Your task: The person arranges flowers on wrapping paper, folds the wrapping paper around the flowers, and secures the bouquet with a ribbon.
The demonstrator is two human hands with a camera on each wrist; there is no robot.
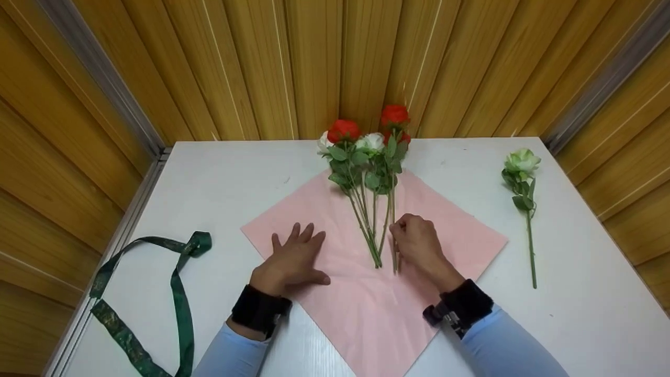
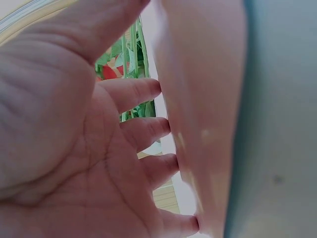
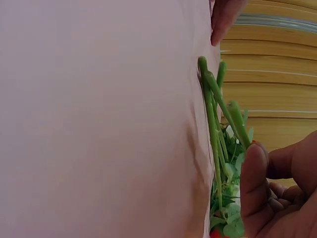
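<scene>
A pink sheet of wrapping paper (image 1: 377, 319) lies cornerwise on the white table. Red roses (image 1: 344, 130) and white roses (image 1: 372, 141) rest on it, heads beyond its far corner and stems pointing toward me. With thumb and fingers, my right hand (image 1: 419, 243) pinches a rose stem (image 3: 237, 121) at the bunch's right side; its cut end sticks out past the thumb in the right wrist view. My left hand (image 1: 296, 262) lies spread on the paper's left part, its fingertips (image 2: 161, 127) touching the sheet.
One pale green-white rose (image 1: 522, 162) with a long stem lies apart at the right of the table. A dark green ribbon (image 1: 182, 303) trails in loops at the left. Wood-patterned panels (image 1: 314, 68) wall in the back and sides.
</scene>
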